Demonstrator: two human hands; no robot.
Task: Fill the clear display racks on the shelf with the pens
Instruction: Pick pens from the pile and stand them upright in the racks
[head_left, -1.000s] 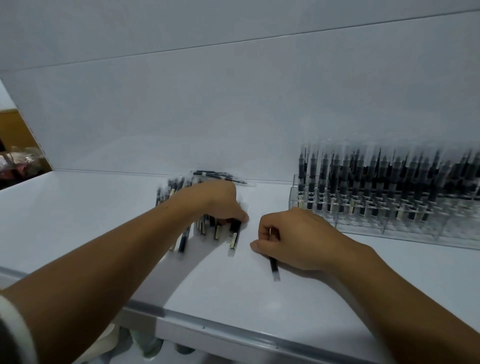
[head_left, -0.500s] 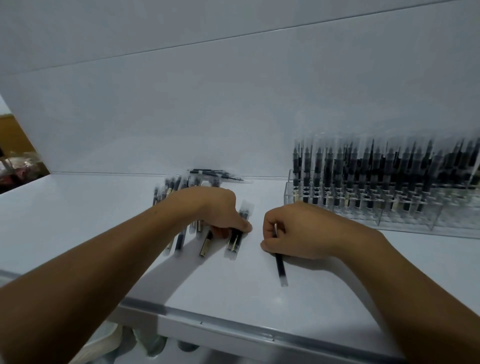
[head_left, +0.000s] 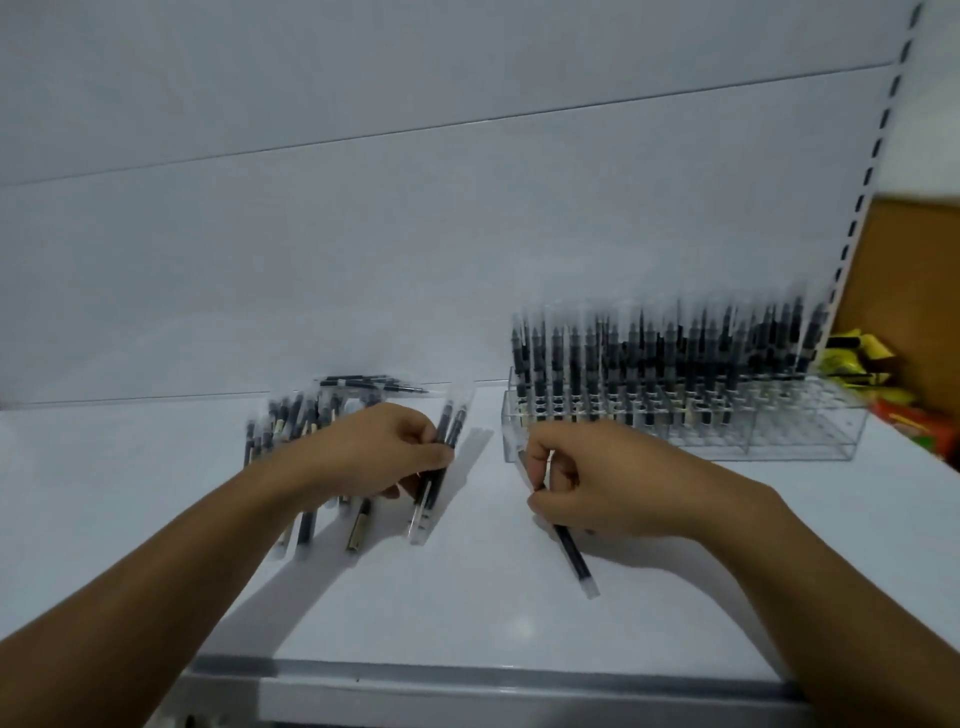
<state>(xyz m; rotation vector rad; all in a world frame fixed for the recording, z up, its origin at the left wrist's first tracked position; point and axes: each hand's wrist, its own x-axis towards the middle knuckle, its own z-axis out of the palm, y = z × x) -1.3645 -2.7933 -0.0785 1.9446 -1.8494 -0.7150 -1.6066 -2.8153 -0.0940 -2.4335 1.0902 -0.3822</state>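
A pale grey back panel fills twelve o'clock. At two o'clock a white slotted metal upright runs beside a brown board. At three o'clock sit blurred yellow packets and orange-and-green packets.

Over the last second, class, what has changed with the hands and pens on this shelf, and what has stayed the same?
The left hand, which lay over the loose pens, has gripped two wrapped pens at the pile's right edge. Unchanged: the right hand still holds one pen, and the clear rack stays in place.
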